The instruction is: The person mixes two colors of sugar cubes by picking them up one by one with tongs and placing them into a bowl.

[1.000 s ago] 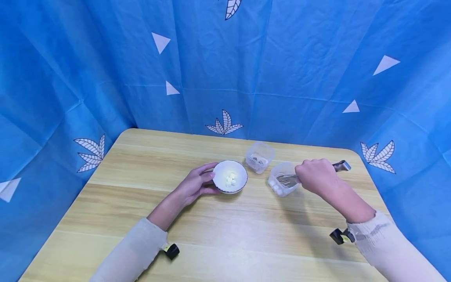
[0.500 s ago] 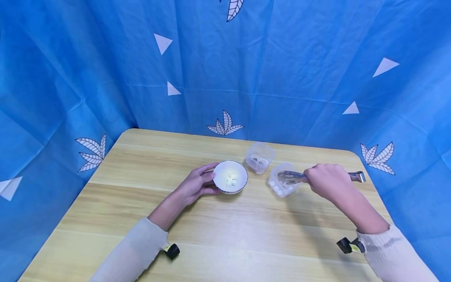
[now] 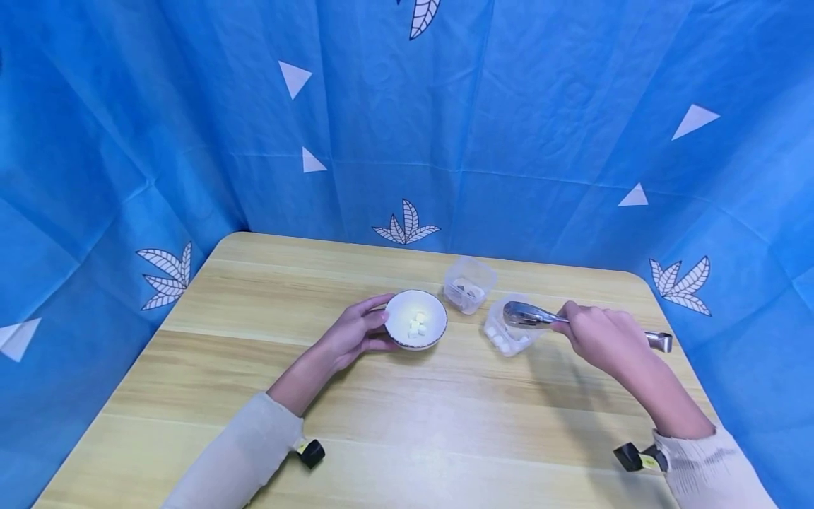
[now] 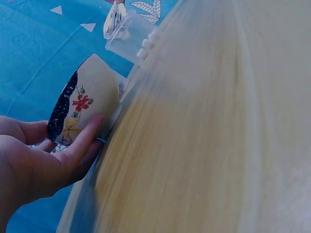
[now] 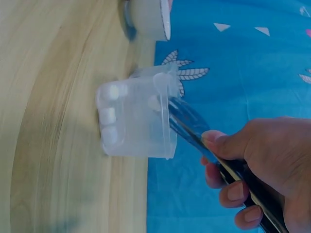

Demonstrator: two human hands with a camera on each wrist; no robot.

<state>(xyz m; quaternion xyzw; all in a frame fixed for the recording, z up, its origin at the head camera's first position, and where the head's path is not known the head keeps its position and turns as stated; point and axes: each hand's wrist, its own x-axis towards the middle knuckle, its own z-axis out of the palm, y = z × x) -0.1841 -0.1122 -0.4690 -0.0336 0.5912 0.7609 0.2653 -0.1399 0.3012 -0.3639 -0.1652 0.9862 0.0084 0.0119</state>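
My left hand (image 3: 356, 332) holds a white bowl (image 3: 397, 311) by its side, thumb at the rim. Flowers and a dark speckled band decorate the bowl's outside (image 4: 97, 92). Several small white pieces (image 3: 416, 325) lie inside it. My right hand (image 3: 604, 339) grips metal tongs (image 3: 534, 316), their tips at the mouth of a clear plastic container (image 5: 141, 138). Several white pieces (image 5: 109, 116) sit at that container's bottom. In the right wrist view a whitish piece (image 5: 154, 103) shows by the tong tips through the wall; whether they pinch it I cannot tell.
A second clear container (image 3: 470, 283) with whitish and dark things inside stands behind, between the bowl and the first container. All rests on a wooden table (image 3: 407, 410). A blue patterned curtain (image 3: 407, 106) hangs behind the table and along its sides.
My right hand has moved right and slightly toward me, turning the tongs, whose tips have come up from inside the container to its mouth. The left hand and bowl have stayed put.
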